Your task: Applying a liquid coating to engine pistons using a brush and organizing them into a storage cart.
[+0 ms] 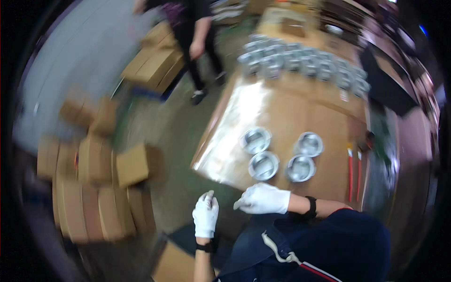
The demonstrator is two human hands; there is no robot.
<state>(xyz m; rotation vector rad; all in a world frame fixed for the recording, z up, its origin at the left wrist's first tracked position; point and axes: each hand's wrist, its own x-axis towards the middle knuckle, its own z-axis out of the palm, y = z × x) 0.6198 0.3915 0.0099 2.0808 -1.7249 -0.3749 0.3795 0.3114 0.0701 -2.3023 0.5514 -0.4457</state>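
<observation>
Both hands wear white gloves and are at the near edge of a brown-covered table (277, 105). My left hand (206, 215) is off the table's front left corner, above a dark open box; its fingers point up, slightly apart, with nothing visible between them. Farther right, my right hand (263, 198) has its fingers bent together and pointing left; whether they hold anything is hidden. Just beyond it stand two pairs of silver, cup-like metal parts that look like pistons: a left pair (263, 165) and a right pair (301, 168). Neither hand touches them.
Several more silver pistons (308, 65) stand in rows across the far table. Red-handled tools (350, 176) lie along the right side. Cardboard boxes (96, 160) are stacked at left, more cartons (152, 66) on a blue pallet behind. Another person (195, 37) stands beyond the table's left side.
</observation>
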